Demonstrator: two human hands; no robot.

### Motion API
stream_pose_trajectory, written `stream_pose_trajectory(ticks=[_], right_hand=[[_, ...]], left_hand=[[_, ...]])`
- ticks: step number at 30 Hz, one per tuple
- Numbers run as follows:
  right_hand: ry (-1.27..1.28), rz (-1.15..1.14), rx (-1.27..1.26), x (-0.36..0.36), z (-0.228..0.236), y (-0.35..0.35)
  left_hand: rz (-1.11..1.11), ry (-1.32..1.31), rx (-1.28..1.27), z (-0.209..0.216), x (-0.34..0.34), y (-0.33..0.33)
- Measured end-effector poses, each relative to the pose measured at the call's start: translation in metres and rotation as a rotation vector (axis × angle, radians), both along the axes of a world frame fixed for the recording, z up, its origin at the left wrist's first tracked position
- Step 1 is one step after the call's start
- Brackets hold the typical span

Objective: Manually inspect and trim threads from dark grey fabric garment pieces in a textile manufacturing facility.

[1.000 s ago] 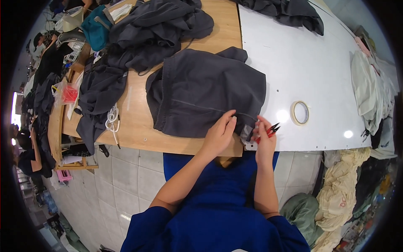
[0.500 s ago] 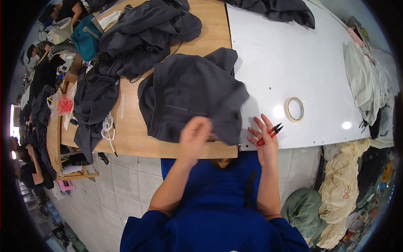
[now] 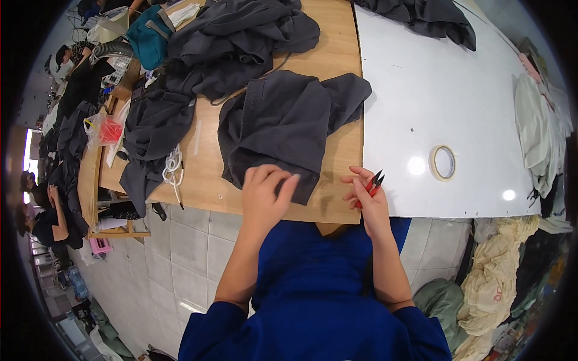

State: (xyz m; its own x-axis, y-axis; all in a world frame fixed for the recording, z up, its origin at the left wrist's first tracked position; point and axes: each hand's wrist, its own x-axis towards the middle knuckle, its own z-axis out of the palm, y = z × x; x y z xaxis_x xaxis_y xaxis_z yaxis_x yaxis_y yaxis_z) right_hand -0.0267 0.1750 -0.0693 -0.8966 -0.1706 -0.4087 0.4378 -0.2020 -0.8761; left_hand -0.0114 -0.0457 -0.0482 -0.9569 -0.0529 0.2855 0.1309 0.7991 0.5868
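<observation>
1. At the far left, beyond the worktop (image 3: 211, 186), another person is seen bent over by a low wooden stand, with tiled floor (image 3: 174, 253) beneath.
2. A red plastic bag (image 3: 108, 129) and a teal bag (image 3: 147, 39) are set at the left end of the worktop, among dark clothes.
3. A dark garment (image 3: 153, 129) is draped over the near left edge, and a white cord (image 3: 173, 168) is laid on its lower part.
4. A large heap of dark clothes (image 3: 241, 42) is piled at the far side of the wooden part.
5. A grey garment (image 3: 289, 123) is spread near the front edge of the wooden part, its hem turned toward the person.
6. The left hand (image 3: 265, 195) is held open, fingers loosely curled, and is laid on the near hem of the grey garment; nothing is gripped.
7. The right hand (image 3: 367, 201) is held just right of the garment, apart from it, at the seam between wood and white board. Red snips (image 3: 372, 183) are gripped in it, the black tips pointed away from the person.
8. A tape roll (image 3: 442, 162) is laid flat on the white part, near the right hand but apart.
9. Another dark garment (image 3: 421, 15) is laid at the far end of the white part.
10. Pale clothes (image 3: 536, 126) are heaped past the right edge, and more are piled on the floor below.
</observation>
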Motion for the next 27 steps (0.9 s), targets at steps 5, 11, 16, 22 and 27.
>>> stream_pose_trajectory(ticks=[5,11,16,22,27], right_hand=[[0.021,-0.051,-0.033,0.022,0.0,0.007],[0.01,-0.186,-0.028,0.033,0.009,0.017],[0.275,-0.135,0.019,0.035,0.017,0.024],[0.425,0.0,0.041,0.043,0.036,0.023],[0.541,0.016,0.255,0.042,0.052,0.021]], left_hand=[[0.0,0.045,-0.189,-0.028,-0.038,0.037],[0.018,-0.434,0.834,-0.043,-0.047,0.037],[0.147,-0.716,1.875,0.014,-0.031,0.051],[0.011,-0.73,2.031,0.025,-0.008,0.056],[-0.104,-0.515,1.778,0.024,0.003,0.065]])
